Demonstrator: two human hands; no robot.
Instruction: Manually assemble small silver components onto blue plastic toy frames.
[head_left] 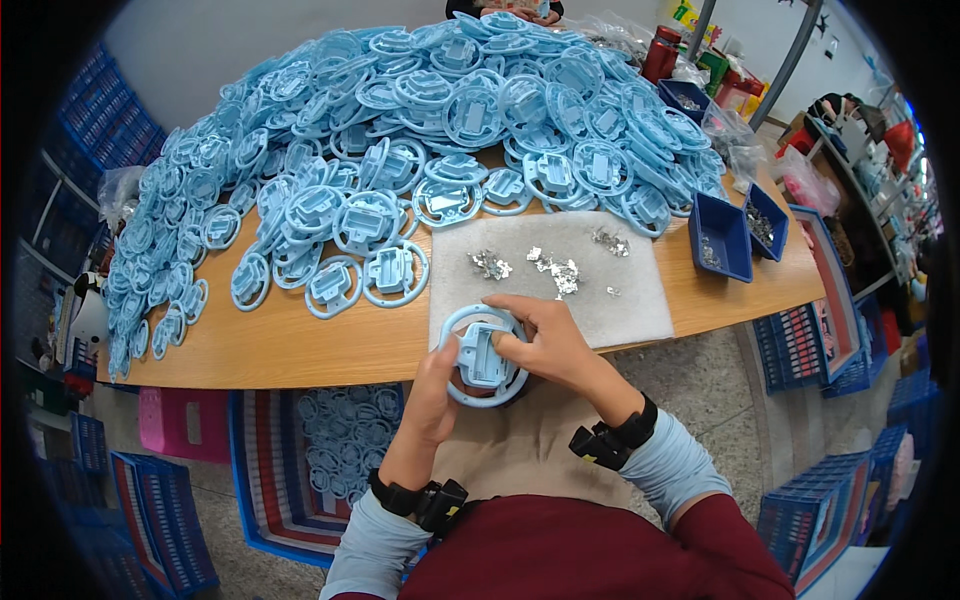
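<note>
Between my hands is a light blue plastic ring-shaped part (484, 356) with a rectangular recess in its middle, held over the table's front edge. My left hand (432, 390) grips its left rim, thumb on the front. My right hand (548, 343) holds the right side, with the thumb pressed at the recess and a finger along the top rim. Whether a small piece sits under that thumb is hidden. Just beyond, small silvery metal pieces (564, 277) lie in loose clusters on a pale grey mat (640, 300).
A large heap of similar blue parts (400, 110) covers the wooden table (330, 350). Dark blue bins (720, 238) with small metal pieces stand right of the mat. Below the table, a lined crate (265, 470) holds more blue parts beside a pink stool (185, 422). Another person (510, 10) is across the table.
</note>
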